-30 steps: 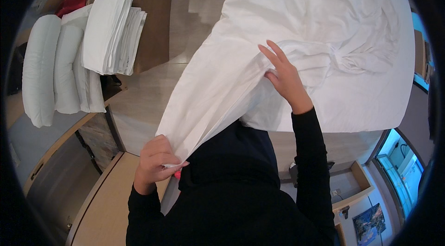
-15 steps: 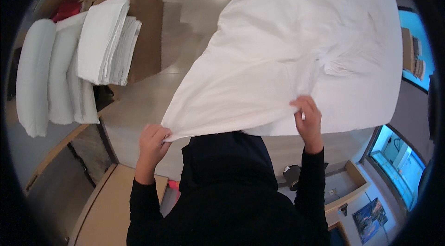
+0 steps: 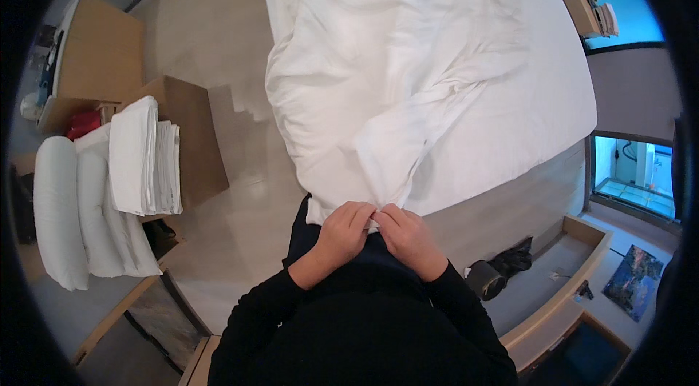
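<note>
A loose white bed cover (image 3: pixel 335 117) lies rumpled across a bed (image 3: pixel 524 124) spread with a smooth white sheet. Its near edge is gathered in front of my body. My left hand (image 3: pixel 338 237) and my right hand (image 3: pixel 411 240) meet at that edge, their fingertips almost touching. Both sets of fingers are pinched on the fabric. A short end of the cover sticks out to the left of my left hand. Long folds run from my fingers up and right over the bed.
To the left, folded white linens (image 3: pixel 135 160) and white pillows (image 3: pixel 62 211) are piled beside a cardboard box (image 3: pixel 196 146). A black bag (image 3: pixel 513 259) and a dark round bin (image 3: pixel 484 280) stand on the floor at right, near a low wooden-edged unit (image 3: pixel 590 237).
My hands have come together from wide apart, bunching the cover's edge between them. The cover's left side has drawn inward, and my view has turned and shifted.
</note>
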{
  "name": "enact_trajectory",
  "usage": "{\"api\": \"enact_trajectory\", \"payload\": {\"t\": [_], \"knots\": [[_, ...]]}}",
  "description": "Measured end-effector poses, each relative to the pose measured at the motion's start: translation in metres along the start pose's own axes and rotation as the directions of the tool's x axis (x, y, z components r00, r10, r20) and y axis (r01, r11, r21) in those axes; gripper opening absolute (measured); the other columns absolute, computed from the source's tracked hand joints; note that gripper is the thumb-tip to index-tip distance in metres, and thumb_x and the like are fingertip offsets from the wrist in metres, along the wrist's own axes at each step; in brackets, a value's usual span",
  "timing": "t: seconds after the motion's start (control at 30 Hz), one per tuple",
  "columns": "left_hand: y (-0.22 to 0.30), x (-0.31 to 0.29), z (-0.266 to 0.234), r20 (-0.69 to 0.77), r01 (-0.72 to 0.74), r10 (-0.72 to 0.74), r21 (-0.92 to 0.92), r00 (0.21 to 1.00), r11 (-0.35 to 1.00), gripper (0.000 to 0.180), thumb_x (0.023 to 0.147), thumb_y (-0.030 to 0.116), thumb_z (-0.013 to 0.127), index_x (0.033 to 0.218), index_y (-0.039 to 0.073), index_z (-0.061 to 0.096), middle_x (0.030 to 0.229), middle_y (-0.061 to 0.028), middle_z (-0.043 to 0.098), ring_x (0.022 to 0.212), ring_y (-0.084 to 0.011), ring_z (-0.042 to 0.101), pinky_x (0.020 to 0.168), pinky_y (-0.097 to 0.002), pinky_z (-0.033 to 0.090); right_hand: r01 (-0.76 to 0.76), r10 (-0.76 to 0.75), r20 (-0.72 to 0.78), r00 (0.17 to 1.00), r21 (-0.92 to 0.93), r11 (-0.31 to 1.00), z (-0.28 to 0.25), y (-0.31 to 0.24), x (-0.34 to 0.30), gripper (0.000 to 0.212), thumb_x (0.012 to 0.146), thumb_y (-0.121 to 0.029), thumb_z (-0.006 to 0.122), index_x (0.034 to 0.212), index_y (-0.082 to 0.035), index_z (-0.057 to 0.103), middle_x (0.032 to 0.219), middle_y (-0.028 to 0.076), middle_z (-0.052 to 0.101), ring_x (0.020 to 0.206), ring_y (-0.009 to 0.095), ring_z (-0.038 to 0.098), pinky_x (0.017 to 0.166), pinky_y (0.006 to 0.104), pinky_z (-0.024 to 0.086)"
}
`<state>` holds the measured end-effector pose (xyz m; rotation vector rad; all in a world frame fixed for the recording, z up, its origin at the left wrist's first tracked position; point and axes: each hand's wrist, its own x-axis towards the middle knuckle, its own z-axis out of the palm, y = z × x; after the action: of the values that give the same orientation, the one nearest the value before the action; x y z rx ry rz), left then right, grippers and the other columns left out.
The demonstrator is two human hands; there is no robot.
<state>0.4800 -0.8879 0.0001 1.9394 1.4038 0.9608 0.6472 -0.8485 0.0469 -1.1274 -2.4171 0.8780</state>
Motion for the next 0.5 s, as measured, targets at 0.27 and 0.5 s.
{"api": "enact_trajectory", "payload": {"t": [0.27, 0.5], "knots": [[0.073, 0.010, 0.046, -0.200, 0.081, -0.026, 0.271, 0.979, 0.959, 0.029, 0.070, -0.008, 0.061, 0.098, 0.000, 0.059, 0.083, -0.0162, 0.060, 0.073, -0.0341, 0.059, 0.064, -0.0382, 0.048, 0.354, -0.152, -0.488, 0.860, 0.355, 0.865, -0.030, 0.084, -0.036, 0.032, 0.073, 0.005, 0.067, 0.102, -0.006, 0.058, 0.106, 0.015, 0.053, 0.080, 0.030, 0.060, 0.071, 0.0359, 0.051], [0.136, 0.021, 0.047, -0.449, 0.111, 0.139, 0.488, 0.883, 0.866, 0.015, 0.080, -0.006, 0.058, 0.094, -0.001, 0.058, 0.076, -0.0146, 0.059, 0.065, -0.0310, 0.056, 0.057, -0.0370, 0.044, 0.498, -0.303, -0.435, 0.848, 0.456, 0.738, -0.049, 0.115, -0.035, 0.028, 0.070, -0.007, 0.076, 0.091, -0.005, 0.058, 0.089, 0.010, 0.061, 0.082, 0.031, 0.059, 0.077, 0.0403, 0.049]]}}
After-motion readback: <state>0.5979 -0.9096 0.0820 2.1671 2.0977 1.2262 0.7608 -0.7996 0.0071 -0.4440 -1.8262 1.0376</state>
